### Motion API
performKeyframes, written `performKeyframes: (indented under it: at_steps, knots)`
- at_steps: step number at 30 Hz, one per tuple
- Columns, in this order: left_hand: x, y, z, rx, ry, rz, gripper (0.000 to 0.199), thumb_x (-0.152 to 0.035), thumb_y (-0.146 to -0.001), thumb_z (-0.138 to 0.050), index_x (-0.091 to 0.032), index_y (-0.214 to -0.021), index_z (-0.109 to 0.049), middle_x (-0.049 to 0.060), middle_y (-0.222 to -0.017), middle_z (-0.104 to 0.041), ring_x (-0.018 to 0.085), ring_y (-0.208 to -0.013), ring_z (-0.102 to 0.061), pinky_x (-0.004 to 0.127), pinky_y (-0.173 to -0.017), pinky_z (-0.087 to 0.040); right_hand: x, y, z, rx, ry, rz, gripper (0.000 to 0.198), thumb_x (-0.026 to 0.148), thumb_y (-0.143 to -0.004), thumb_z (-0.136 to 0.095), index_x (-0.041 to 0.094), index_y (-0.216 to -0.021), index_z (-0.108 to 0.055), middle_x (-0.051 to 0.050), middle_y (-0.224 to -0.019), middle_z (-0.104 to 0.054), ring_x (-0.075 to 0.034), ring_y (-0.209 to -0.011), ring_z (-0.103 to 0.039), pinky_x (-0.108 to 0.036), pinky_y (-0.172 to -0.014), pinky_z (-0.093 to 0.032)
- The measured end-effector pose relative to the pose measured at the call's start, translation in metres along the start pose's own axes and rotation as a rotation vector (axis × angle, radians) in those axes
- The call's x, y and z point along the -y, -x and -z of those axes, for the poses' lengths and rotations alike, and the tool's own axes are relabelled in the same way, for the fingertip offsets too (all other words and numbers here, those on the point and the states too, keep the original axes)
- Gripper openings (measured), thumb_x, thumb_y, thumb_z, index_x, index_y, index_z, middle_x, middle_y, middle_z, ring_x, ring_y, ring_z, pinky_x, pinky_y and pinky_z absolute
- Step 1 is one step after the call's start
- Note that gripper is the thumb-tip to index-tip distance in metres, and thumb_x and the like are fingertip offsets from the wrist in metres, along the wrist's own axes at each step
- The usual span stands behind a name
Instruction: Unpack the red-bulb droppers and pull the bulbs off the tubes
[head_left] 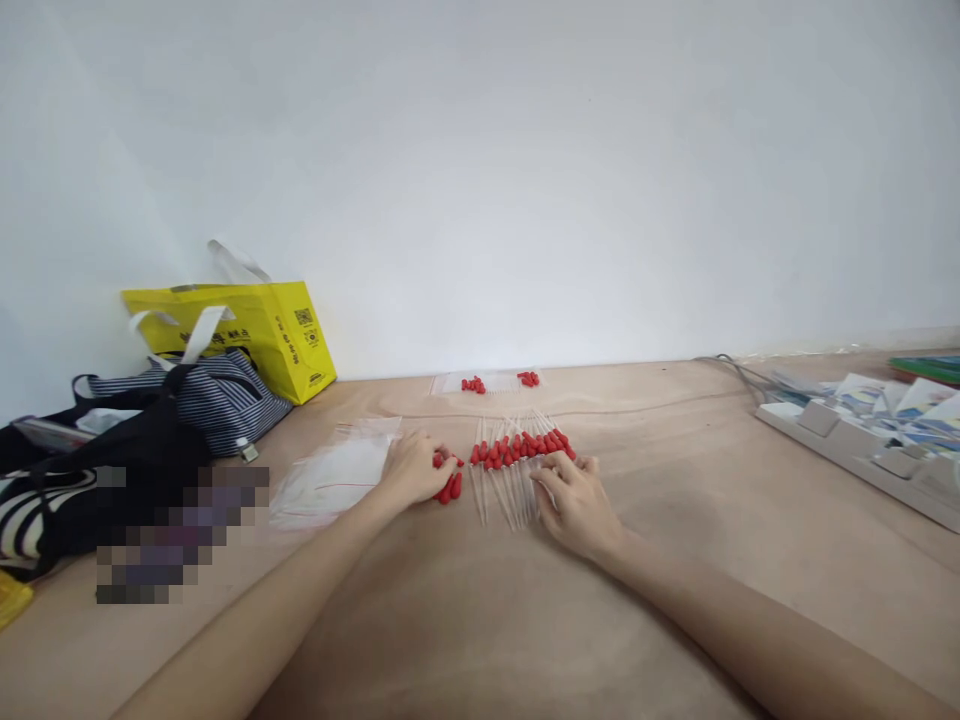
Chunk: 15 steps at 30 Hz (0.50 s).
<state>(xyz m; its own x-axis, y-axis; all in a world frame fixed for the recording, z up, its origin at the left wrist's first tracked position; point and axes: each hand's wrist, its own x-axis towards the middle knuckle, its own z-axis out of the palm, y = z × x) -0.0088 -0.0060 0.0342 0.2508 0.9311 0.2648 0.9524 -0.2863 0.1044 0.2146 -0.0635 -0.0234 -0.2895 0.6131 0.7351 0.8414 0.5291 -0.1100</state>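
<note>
Several thin clear droppers with red bulbs [517,450] lie side by side on the wooden table, their tubes pointing both away from me and toward me. At the right end of this row, my right hand [577,505] rests with curled fingers, thumb and index pinched at the tubes. My left hand [412,468] curls round a cluster of red bulbs [448,488], some showing past the thumb; its fingertips are partly hidden. Left of it, a stack of clear plastic bags [330,478] lies flat, touching or just under the hand.
Farther back lie bagged red-bulbed droppers [474,385] near the wall. A yellow bag [300,340], a striped bag [225,400] and a black bag [150,450] crowd the left. On the right, a white tray [847,455] holds printed packets, with a cable [739,372] behind it.
</note>
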Motion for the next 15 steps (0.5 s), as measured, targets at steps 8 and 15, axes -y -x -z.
performKeyframes:
  at_steps: [8,15]
  knots:
    - [-0.024,-0.051,-0.023,0.145,0.006,0.169,0.028,-0.04,-0.062,-0.052,-0.016,-0.053,-0.062,0.014,-0.076,-0.066,0.033,-0.092,-0.055,0.043,-0.08,-0.037,-0.013,0.002,0.01,-0.072,-0.02,-0.078,0.018,0.012,-0.076,-0.043,0.017,-0.082,-0.059,-0.004,-0.084,-0.055,-0.012,-0.074,-0.049,-0.03,-0.071,-0.022]
    - [-0.025,-0.06,-0.031,0.193,0.144,0.215,0.028,-0.04,-0.057,-0.057,-0.016,-0.042,-0.054,0.01,-0.056,-0.064,0.029,-0.073,-0.061,0.038,-0.068,-0.042,-0.02,0.001,0.007,-0.048,-0.035,-0.172,0.016,0.016,-0.076,-0.044,0.019,-0.08,-0.06,-0.003,-0.084,-0.056,-0.012,-0.074,-0.05,-0.029,-0.07,-0.022]
